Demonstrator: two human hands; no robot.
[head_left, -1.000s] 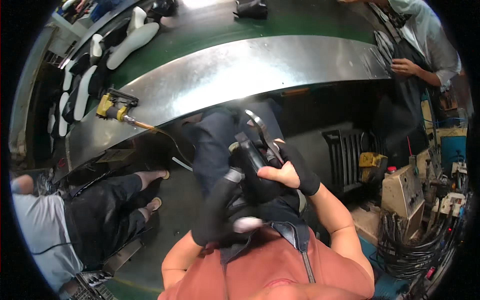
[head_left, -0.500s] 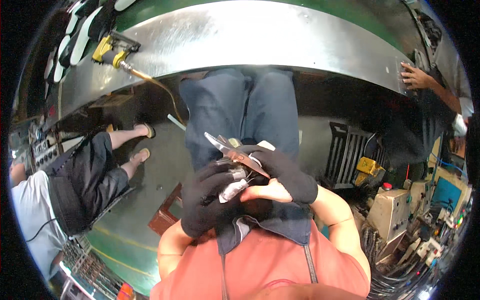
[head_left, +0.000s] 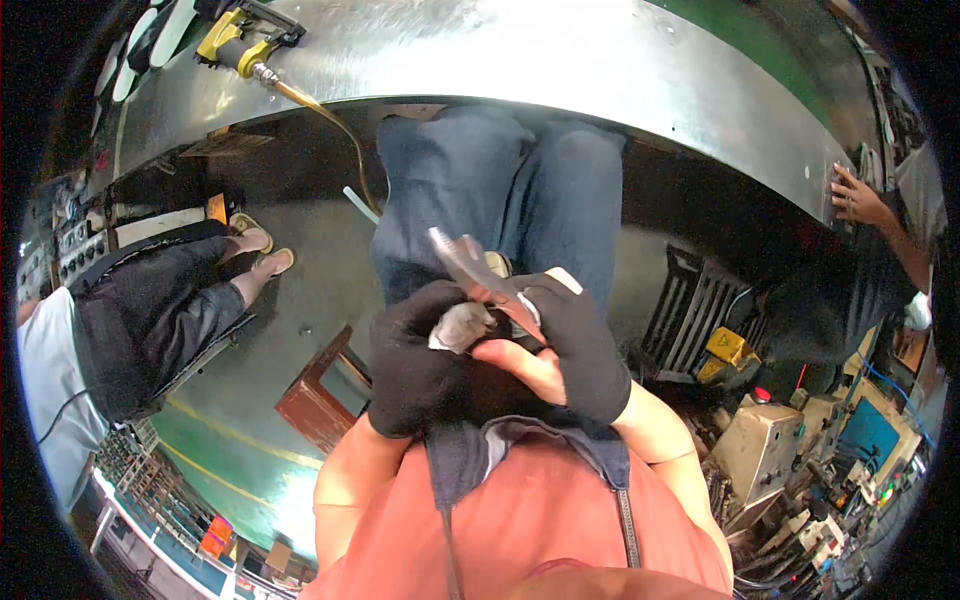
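My two hands meet in front of my lap, both in black gloves. The right hand [head_left: 580, 345], its thumb bare, is closed around a metal tool with a narrow pale tip and brownish body, which looks like pliers [head_left: 478, 272]. The tool points up and left, blurred at the tip. My left hand [head_left: 415, 350] is closed beside it, with a crumpled whitish-grey piece [head_left: 462, 327] at its thumb. What the left fingers grip is hidden between the hands.
Ahead runs a shiny metal bench [head_left: 480, 60], with a yellow nail gun [head_left: 235, 45] and its hose at left. Another person's hand [head_left: 860, 197] touches the bench's right end. A second person [head_left: 150, 320] sits at left. A red-brown stool [head_left: 315, 400] and a control box [head_left: 765, 445] stand nearby.
My view has shifted, so the bench sits higher in the picture. The tool has tilted more upright, and my hands have drawn closer around it.
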